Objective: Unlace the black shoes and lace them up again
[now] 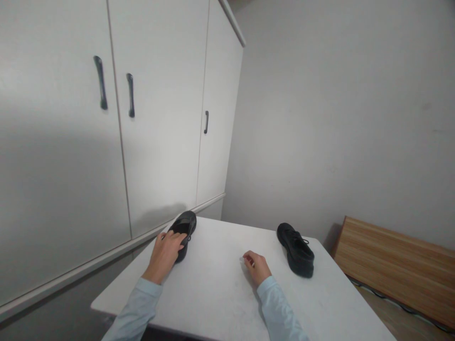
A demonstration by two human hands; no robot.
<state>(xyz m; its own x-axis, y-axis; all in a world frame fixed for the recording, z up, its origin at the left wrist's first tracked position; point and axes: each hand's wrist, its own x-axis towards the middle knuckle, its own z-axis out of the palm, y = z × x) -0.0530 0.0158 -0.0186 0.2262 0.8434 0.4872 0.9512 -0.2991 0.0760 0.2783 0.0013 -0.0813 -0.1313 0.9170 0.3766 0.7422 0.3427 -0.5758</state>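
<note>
At the left edge of the white table [209, 279] lies a black shoe [190, 220] with a lace at its side. My left hand [165, 253] reaches over its middle, fingers curled around it near the opening; the fingers hide part of the shoe. Low over the table's middle, my right hand [258, 267] has its fingers bent in and pinched together. Whatever its fingertips may hold is too small to make out. A second black lace-up shoe [298, 253] rests on the right side of the table, apart from my right hand, toe pointing toward the wall.
A white wardrobe [163, 118] with dark handles stands along the left, close to the table. A grey wall [337, 118] rises behind. To the right of the table is a wood-grain panel [398, 265], with a dark cable [380, 296] along its lower edge.
</note>
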